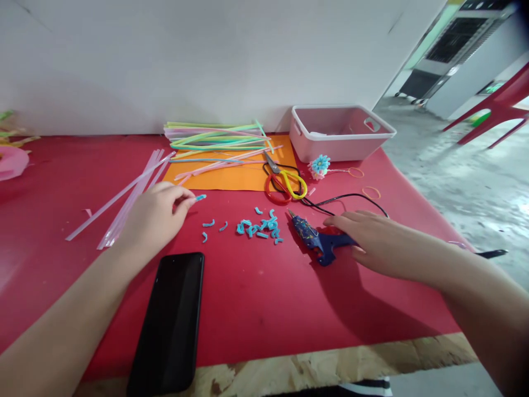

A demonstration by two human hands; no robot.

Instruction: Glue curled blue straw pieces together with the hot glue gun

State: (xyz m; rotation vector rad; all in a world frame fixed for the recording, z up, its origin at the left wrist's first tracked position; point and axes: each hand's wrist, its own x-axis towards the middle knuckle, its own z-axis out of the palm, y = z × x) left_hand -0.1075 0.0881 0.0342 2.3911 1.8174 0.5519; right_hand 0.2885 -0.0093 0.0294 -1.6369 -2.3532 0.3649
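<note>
My left hand (161,212) is closed in a pinch on a small blue pipe cleaner piece (200,197) above the red tabletop. On the right, my right hand (367,237) has its fingers and thumb around the handle of a dark blue hot glue gun (308,231), whose nozzle points away to the left. Part of the handle is hidden by the hand. Between my hands lies a loose pile of short curled blue pieces (268,223), with a few strays to its left. Red-and-yellow-handled scissors (285,179) lie beyond the glue gun.
A black phone (171,320) lies near the front edge. Clear glue sticks (132,204) are at left. Pastel pipe cleaners (219,138) rest on an orange sheet (248,179). A pink basket (330,144) stands behind a blue-and-pink flower (319,166). A black cord (351,196) loops near the right hand.
</note>
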